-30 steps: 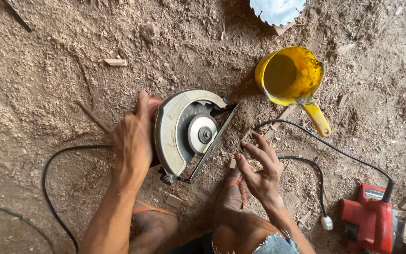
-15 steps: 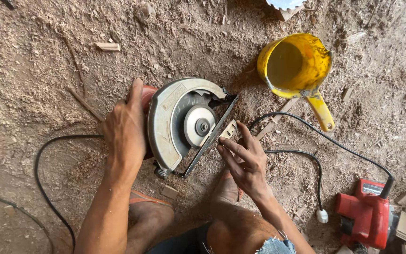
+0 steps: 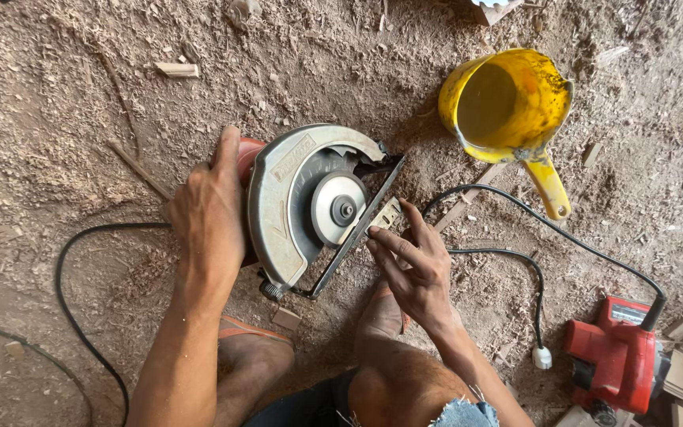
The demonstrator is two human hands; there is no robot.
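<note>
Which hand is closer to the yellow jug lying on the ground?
The right. The right hand sits at the circular saw's base plate, below and left of the yellow jug. The left hand holds the saw's far side, farther away.

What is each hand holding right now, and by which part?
The left hand grips the circular saw by its red motor housing. The right hand grips nothing; its fingertips touch the edge of the saw's base plate.
</note>
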